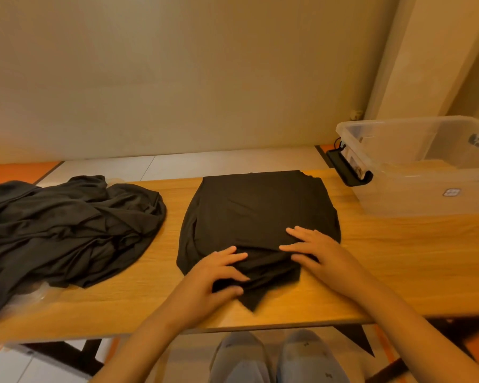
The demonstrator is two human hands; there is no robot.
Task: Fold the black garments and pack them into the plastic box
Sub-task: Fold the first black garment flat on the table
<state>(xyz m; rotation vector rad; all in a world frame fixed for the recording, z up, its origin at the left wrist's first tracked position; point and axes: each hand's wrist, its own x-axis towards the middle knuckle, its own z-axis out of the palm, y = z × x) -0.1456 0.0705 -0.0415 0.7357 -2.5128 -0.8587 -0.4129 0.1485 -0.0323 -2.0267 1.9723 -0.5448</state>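
Observation:
A black garment [257, 208] lies partly folded in the middle of the wooden table [398, 261]. Its near edge is bunched and a corner hangs toward the table's front. My left hand [213, 275] grips that bunched near edge, with the thumb under the cloth and the fingers over it. My right hand [318, 252] rests flat on the garment's near right part, fingers spread. A heap of unfolded black garments [67, 228] sits at the left. The clear plastic box [415, 172] stands at the far right with no lid on it.
A black clamp-like bracket [346, 170] is fixed at the table's back edge beside the box. A crinkled clear plastic sheet [28, 297] lies under the heap at the left. Below the front edge I see my two grey shoes [277, 357]. A wall stands behind the table.

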